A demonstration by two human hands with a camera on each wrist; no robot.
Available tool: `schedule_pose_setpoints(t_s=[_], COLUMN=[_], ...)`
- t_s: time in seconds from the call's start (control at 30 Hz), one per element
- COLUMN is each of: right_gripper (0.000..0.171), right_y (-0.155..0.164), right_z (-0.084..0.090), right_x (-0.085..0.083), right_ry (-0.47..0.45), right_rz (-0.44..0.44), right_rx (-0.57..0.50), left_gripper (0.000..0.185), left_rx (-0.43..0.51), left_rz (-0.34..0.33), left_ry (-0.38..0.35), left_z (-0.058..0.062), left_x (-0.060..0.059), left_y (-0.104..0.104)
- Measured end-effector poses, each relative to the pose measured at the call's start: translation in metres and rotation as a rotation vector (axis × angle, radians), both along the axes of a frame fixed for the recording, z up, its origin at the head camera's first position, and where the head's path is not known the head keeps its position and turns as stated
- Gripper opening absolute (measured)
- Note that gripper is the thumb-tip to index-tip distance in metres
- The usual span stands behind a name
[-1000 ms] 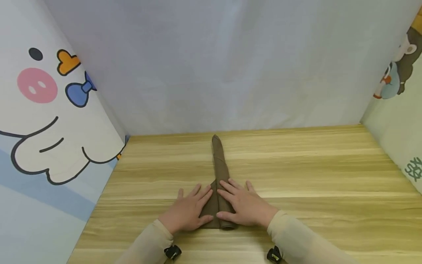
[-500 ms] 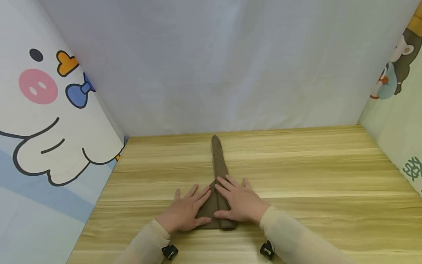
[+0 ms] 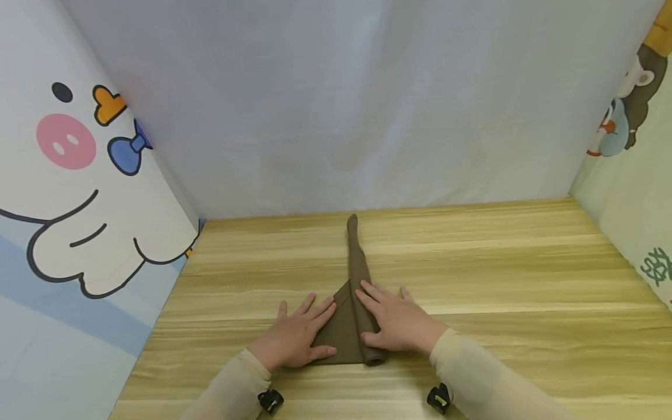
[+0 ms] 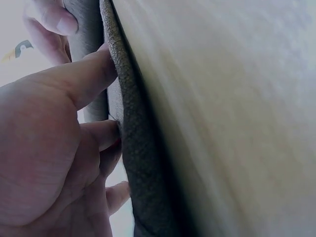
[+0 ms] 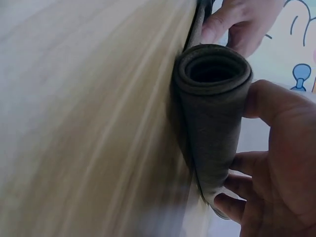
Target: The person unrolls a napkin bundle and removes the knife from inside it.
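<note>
A brown cloth (image 3: 343, 329) lies on the wooden table (image 3: 525, 291), partly rolled into a long tube (image 3: 359, 262) that points away from me. My left hand (image 3: 294, 341) rests flat on the cloth's unrolled triangular flap, fingers straight. My right hand (image 3: 401, 324) cups the near end of the tube, thumb on its left side and fingers laid across it. In the right wrist view the tube's open end (image 5: 215, 74) sits between the thumb and curled fingers of the right hand (image 5: 281, 163). The left wrist view shows the left hand (image 4: 44, 148) pressed against the cloth's edge (image 4: 133, 163).
Fabric walls close in the table: a cartoon pig panel (image 3: 79, 192) on the left, a plain white backdrop (image 3: 357, 105) behind, a printed panel (image 3: 630, 116) on the right. Bare wood lies on both sides of the cloth.
The right hand and the tube have shifted to the right, and the flat triangular flap between the hands has widened. The left hand has stayed in place.
</note>
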State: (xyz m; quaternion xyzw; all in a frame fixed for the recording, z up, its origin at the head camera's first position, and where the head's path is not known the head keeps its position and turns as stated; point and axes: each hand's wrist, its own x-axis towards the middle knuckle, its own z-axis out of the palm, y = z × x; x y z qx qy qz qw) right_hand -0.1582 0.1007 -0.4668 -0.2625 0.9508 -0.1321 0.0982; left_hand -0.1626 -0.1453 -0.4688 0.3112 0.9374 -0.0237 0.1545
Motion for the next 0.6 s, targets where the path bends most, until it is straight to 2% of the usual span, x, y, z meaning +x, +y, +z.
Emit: schedule_pose_setpoints(t_s=[0.23, 0.6], right_gripper=[0.084, 0.082], right_y=[0.016, 0.023], right_z=[-0.002, 0.0], right_x=[0.002, 0.004], right_ry=[0.011, 0.043], right_rz=[-0.045, -0.011], right_rx=[-0.019, -0.064], left_gripper=[0.085, 0.085], left_rx=[0.005, -0.025], left_rz=[-0.008, -0.019], left_ry=[0.009, 0.024], left_z=[-0.002, 0.0], left_x=[-0.001, 0.0], left_y=[-0.002, 0.002])
